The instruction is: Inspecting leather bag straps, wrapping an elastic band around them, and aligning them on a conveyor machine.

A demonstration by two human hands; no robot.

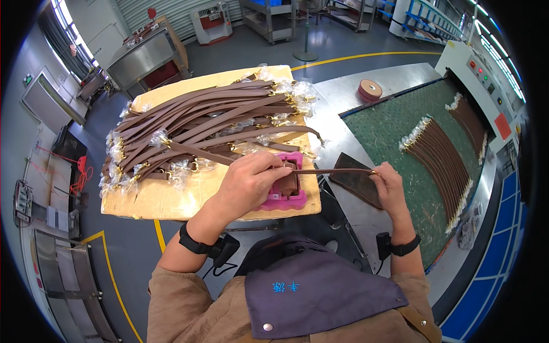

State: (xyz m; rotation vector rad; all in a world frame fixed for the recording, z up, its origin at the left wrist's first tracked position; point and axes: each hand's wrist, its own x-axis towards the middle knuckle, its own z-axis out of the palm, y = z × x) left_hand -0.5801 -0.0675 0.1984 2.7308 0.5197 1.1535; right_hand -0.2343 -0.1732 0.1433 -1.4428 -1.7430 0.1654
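A brown strap (334,171) stretches level between my two hands. My left hand (251,178) pinches it between thumb and fingers, right above a pink tray (297,201). Inside that tray sits a dark brown roller-like piece (289,184), partly covered by the hand and strap. Out to the right, my right hand (390,190) grips the strap's end, where a small gold-coloured fitting shows. To the left of my left hand, the strap runs back over a pile of brown straps (189,117) with gold clasps and clear plastic wrapping at their ends.
The pile and tray rest on a pale yellow board (229,210). A dark slab (357,182) lies on the metal table beyond the strap. Rows of straps (437,166) lie on a green conveyor belt (383,128) leading into a white machine (477,80). A tape roll (370,90) stands nearby.
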